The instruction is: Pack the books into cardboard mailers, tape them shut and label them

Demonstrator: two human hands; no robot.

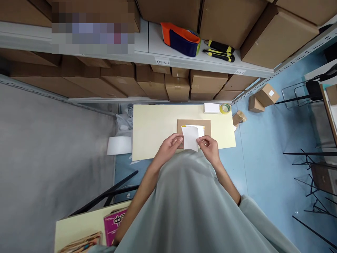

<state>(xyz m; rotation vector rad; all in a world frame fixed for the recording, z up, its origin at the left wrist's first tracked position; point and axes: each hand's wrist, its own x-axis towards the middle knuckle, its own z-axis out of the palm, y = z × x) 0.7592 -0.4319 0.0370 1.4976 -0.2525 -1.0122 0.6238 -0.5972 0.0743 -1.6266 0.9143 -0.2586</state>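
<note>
A white sheet of paper (pixel 190 139), slightly curled, is held up between my two hands. My left hand (pixel 171 144) is closed at the sheet's left edge, fingers bent and thumb on top. On the right edge, my right hand (pixel 210 147) pinches the paper between thumb and fingers. Behind the sheet, a white label-like paper (pixel 201 130) with small yellow marks lies over a flat brown cardboard piece or box (pixel 207 123). The sheet hides part of both, so I cannot tell whether the two papers are joined.
The pale yellow table (pixel 152 130) carries a white stack (pixel 211 108) and a tape roll (pixel 225 108) at its back right. Above are metal shelves (pixel 105 49) with cardboard boxes, utility knives (pixel 219 51) and an orange-blue item (pixel 181 39). Magazines (pixel 116 225) lie lower left.
</note>
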